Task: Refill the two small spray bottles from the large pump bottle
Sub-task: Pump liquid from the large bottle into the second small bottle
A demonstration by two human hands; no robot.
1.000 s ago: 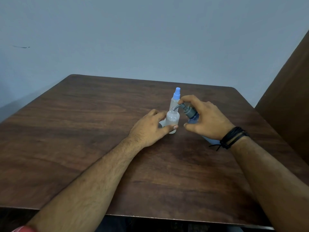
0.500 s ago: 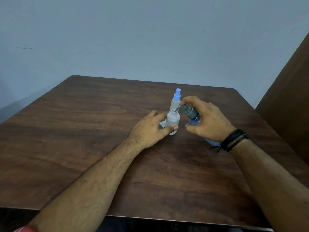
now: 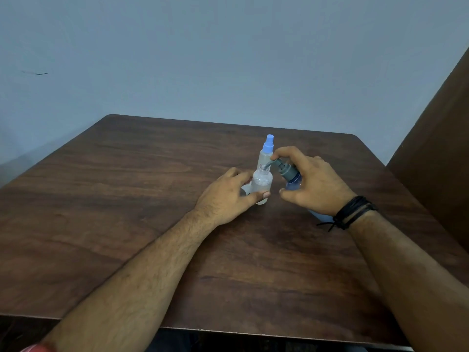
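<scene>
Near the middle of the worktop (image 3: 127,224), the left hand (image 3: 228,196) grips the open spray bottle (image 3: 261,184) low on its body, likely to steady it upright while it fills. The right hand (image 3: 312,181) wraps the large pump bottle (image 3: 291,176), a finger on the pump head; its long axis leans left and its spout points down into the open neck. The capped spray bottle (image 3: 266,153) stands upright just behind.

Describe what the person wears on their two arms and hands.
Both forearms are bare, with no sleeves over them and no gloves on the left hand or right hand. The right wrist carries a stack of black cord bracelets with loose knotted ends hanging off. A bit of red fabric shows at the lower left corner by the left arm.
</scene>
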